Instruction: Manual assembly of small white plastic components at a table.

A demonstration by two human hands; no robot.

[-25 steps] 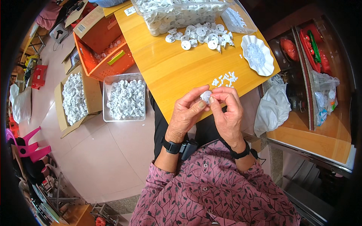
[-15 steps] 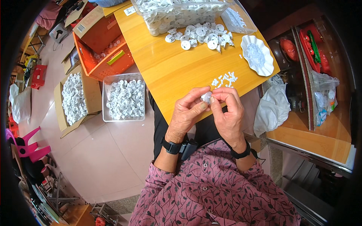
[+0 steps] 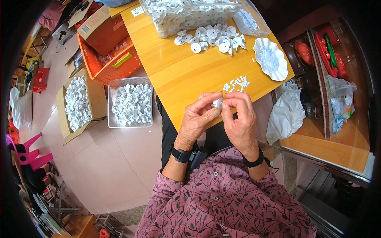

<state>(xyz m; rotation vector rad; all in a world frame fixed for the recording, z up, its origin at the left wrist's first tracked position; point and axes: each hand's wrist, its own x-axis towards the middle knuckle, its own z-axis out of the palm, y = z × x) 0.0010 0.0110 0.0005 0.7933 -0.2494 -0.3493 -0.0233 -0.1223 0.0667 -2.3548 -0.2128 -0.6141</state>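
Observation:
Between my two hands is a small round white plastic part (image 3: pixel 217 103), held over the table's near edge. My left hand (image 3: pixel 197 115) grips it between thumb and fingers. From the other side my right hand (image 3: pixel 239 119) pinches at it with thumb and forefinger; whether a smaller piece sits in that pinch is hidden. Just beyond my fingers lie several tiny white pegs (image 3: pixel 237 84) on the yellow wooden table (image 3: pixel 178 75). Farther back is a loose heap of similar round white parts (image 3: pixel 212 37).
A clear bin (image 3: pixel 190 18) full of white parts stands at the table's back. A scalloped white dish (image 3: pixel 271 59) of small clear pieces sits at the right edge. Left on the floor are a clear tub (image 3: pixel 131 123), a cardboard box (image 3: pixel 63 115) and an orange crate (image 3: pixel 115 72).
Both hands stay in nearly the same place, with the white part still between them. The fingers and the part have shifted only slightly.

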